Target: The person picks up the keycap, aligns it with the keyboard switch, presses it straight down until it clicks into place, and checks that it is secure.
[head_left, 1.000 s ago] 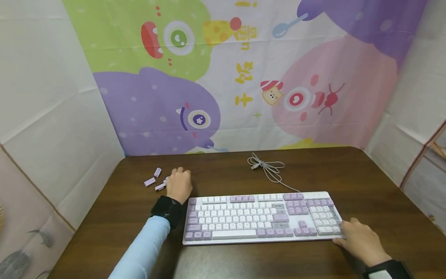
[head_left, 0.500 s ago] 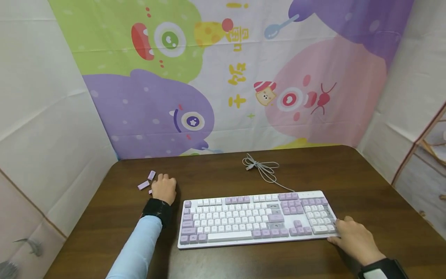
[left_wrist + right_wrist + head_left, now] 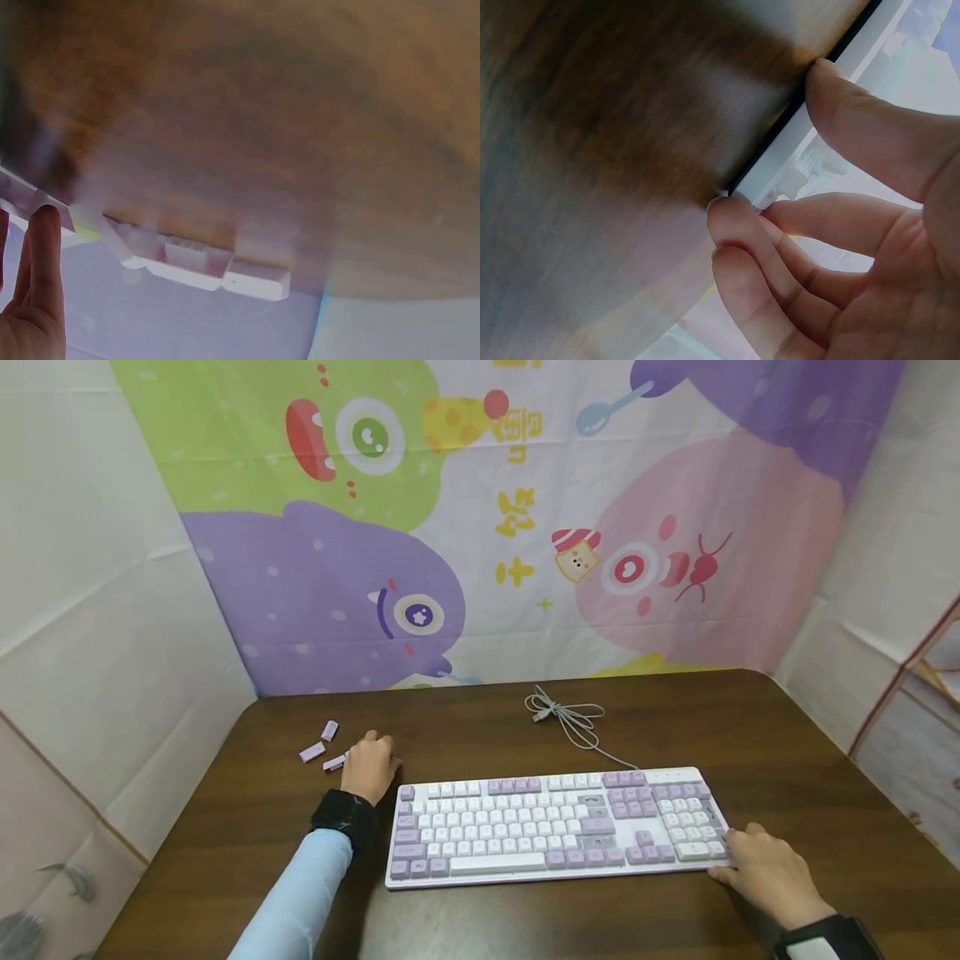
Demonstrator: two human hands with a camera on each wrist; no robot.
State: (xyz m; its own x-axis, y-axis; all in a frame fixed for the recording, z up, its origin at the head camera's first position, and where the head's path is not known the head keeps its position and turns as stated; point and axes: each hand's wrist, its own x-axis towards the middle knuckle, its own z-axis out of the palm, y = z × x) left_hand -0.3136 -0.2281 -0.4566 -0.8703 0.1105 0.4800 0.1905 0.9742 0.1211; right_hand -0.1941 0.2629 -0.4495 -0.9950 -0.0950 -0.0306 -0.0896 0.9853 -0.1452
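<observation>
A white and lilac keyboard lies flat on the wooden table. My right hand grips its right end; in the right wrist view the thumb is on the front edge and the fingers curl at the corner. Left of the keyboard's back, my left hand is low over the table, pinching a small lilac keycap, whose far end is out of the left wrist view. Beside that hand lie three loose lilac keycaps, one close to it, one farther left and one behind.
A coiled grey cable runs from the keyboard's back edge. Behind the table hangs a cartoon-printed cloth. White cloth panels stand at both sides.
My left hand went left over the loose keycaps, then came back slightly right with one between its fingers. The right hand kept its hold on the keyboard. The head view shifted a little.
</observation>
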